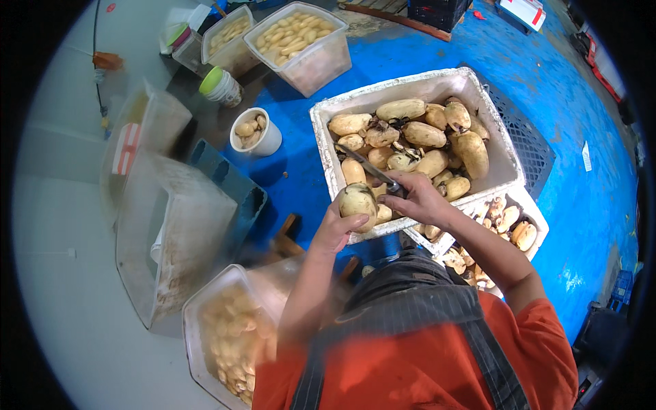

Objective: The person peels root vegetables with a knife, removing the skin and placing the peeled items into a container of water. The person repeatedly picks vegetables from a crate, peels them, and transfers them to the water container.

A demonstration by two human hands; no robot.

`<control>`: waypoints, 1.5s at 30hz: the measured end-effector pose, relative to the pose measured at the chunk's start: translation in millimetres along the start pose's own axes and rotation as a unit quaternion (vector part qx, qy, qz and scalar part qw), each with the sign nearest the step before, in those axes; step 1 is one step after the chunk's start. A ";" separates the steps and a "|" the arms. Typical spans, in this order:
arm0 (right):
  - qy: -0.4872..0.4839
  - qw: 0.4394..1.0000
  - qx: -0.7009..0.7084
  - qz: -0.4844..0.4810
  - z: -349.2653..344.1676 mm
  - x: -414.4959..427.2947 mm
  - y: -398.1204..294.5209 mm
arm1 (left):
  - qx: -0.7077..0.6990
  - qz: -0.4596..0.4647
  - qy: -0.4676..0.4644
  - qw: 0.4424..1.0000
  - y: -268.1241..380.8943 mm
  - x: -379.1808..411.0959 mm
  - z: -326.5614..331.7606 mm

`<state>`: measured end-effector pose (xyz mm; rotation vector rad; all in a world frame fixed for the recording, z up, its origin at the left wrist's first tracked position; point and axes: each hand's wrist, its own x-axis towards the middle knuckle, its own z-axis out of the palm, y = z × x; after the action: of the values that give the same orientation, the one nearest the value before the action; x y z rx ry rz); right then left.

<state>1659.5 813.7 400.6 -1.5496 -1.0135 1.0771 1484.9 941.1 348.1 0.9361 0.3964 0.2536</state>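
Observation:
My left hand holds a pale, rounded lotus root segment over the near left corner of a white foam box. In my right hand is the dark handle of a knife, its blade pointing up and left, away from my body. The blade is above the box and apart from the held segment. Many lotus root segments lie in the box, several with dark, dirty joints. Part of the knife's handle is hidden by my fingers.
A second foam box of lotus root pieces sits under the near right side. Left of the big box is a white bucket with pieces in it. Plastic tubs of peeled segments stand beyond; another tub is at my left. A black crate lies behind.

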 end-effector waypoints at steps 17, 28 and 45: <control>0.117 0.912 -0.327 -0.220 2.4 31.4 36.4 | 0.192 0.062 0.072 0.977 7.5 -17.9 1.1; 0.056 0.840 -0.531 -0.098 -19.2 3.5 56.3 | 0.459 0.125 0.127 0.871 19.5 -4.0 31.5; 0.019 0.850 -0.476 -0.225 52.2 -1.4 33.8 | 0.521 0.194 0.228 0.799 25.7 -74.9 -4.6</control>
<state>1612.6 818.4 359.9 -1.8952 -1.9339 0.1595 1414.5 930.8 383.3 2.0756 0.8262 0.6804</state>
